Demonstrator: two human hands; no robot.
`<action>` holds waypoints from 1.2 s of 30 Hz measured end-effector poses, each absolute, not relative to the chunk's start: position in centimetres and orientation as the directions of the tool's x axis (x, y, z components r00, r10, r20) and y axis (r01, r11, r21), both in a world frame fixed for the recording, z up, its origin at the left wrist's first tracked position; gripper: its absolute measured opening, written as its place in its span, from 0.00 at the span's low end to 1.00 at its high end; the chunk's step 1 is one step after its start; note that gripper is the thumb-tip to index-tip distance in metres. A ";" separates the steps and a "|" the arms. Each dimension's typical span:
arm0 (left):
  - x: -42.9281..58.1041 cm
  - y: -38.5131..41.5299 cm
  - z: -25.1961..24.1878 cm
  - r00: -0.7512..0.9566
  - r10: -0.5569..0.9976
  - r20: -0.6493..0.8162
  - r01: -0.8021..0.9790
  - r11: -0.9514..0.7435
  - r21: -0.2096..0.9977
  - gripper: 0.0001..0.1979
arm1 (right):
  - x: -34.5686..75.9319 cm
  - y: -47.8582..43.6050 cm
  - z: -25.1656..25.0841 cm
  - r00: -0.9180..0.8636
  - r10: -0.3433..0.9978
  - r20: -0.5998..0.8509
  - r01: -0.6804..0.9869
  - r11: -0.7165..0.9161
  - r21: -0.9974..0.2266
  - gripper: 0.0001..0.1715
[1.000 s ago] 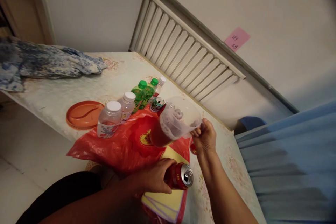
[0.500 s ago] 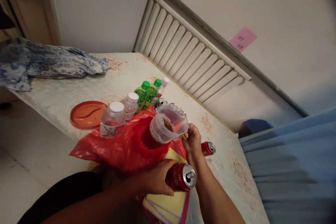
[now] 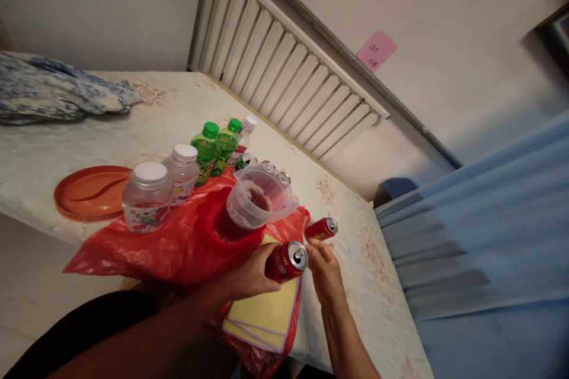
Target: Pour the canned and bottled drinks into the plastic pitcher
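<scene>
My left hand (image 3: 253, 272) is wrapped around an opened red drink can (image 3: 281, 265), tilted above a yellow cloth (image 3: 262, 314). My right hand (image 3: 326, 269) is just right of that can, its fingers bent forward and apart, with nothing visible in them. Just beyond its fingertips is a second red can (image 3: 319, 230), also opened. A clear plastic jug (image 3: 244, 213) of foamy brown liquid stands on a red plastic bag (image 3: 169, 254), ahead of my left hand.
Two clear jars with white lids (image 3: 149, 195) stand left of the jug. Behind are green-capped bottles (image 3: 205, 151), a white-capped bottle (image 3: 246, 133) and several cans. An orange lid (image 3: 91, 192) and patterned fabric (image 3: 57, 92) lie left. A radiator (image 3: 275, 53) lines the wall; a blue curtain (image 3: 480, 237) hangs right.
My right hand has left the jug's rim and come back toward the can in my left hand. The left hand keeps its hold on the can. The view has shifted to the right.
</scene>
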State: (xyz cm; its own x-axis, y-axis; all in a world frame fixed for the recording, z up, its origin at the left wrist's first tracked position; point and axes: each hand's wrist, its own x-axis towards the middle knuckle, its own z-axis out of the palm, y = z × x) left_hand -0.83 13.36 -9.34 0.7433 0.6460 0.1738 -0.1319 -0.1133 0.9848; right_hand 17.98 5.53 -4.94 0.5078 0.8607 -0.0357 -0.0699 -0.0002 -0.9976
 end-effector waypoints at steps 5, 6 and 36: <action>0.7 13.7 -9.5 0.724 0.664 0.186 -0.141 -0.122 0.982 0.34 | 15.5 1.1 -6.5 0.428 0.903 -0.043 -0.009 -0.043 -0.999 0.29; 1.0 13.7 -9.6 0.721 0.667 0.186 -0.141 -0.121 0.983 0.33 | 15.2 0.9 -6.6 0.438 0.899 -0.034 0.004 -0.040 -0.999 0.31; 4.3 13.0 -10.8 0.892 0.400 0.210 -0.197 -0.074 0.978 0.42 | 16.8 -0.1 -7.2 0.584 0.811 -0.031 0.200 -0.181 -0.963 0.26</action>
